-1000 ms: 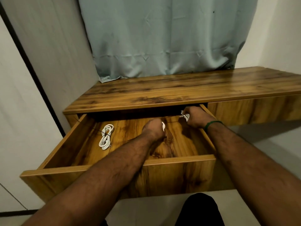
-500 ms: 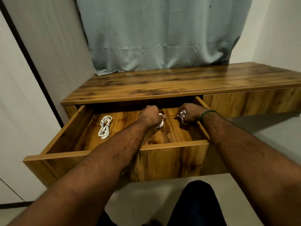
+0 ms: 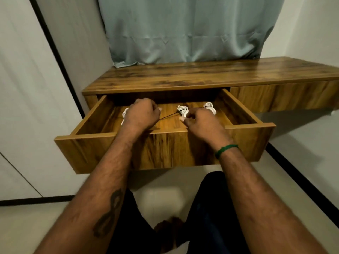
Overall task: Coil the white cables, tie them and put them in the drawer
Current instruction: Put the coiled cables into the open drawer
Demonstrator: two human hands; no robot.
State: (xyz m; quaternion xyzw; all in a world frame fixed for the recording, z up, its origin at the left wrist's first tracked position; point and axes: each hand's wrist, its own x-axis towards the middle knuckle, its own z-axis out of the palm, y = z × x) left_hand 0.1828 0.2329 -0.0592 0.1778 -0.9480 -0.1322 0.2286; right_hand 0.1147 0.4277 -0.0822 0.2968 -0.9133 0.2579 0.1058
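Your left hand (image 3: pixel 142 114) is curled into a loose fist over the open drawer, fingers folded in on the end of a dark thread (image 3: pixel 167 116). The thread runs taut from those fingers across to your right hand (image 3: pixel 200 122). That hand has its thumb and fingertips pinched together on a white cable coil (image 3: pixel 182 111), a small bunched bundle sitting just beyond the fingertips, and the thread meets the coil there. You cannot tell from here whether the knot is closed.

Just past your right hand's knuckles, towards the back right of the drawer, lies a second coil (image 3: pixel 210 107), apart from the hand. On the outer side of your left hand a third coil (image 3: pixel 125 114) shows only as a white edge — your hand covers most of it.

All three bundles are inside the drawer (image 3: pixel 165 149), which is pulled out towards you; both wrists cross above its front panel. Your right wrist carries a green band (image 3: pixel 226 150), and your left forearm bears a dark tattoo (image 3: pixel 110 213).

Beyond the hands, the wooden desktop (image 3: pixel 201 74) runs off to the right, with a pale blue-grey curtain (image 3: pixel 183 30) hanging down onto its back edge. Below your forearms are your dark trousers (image 3: pixel 211 208).
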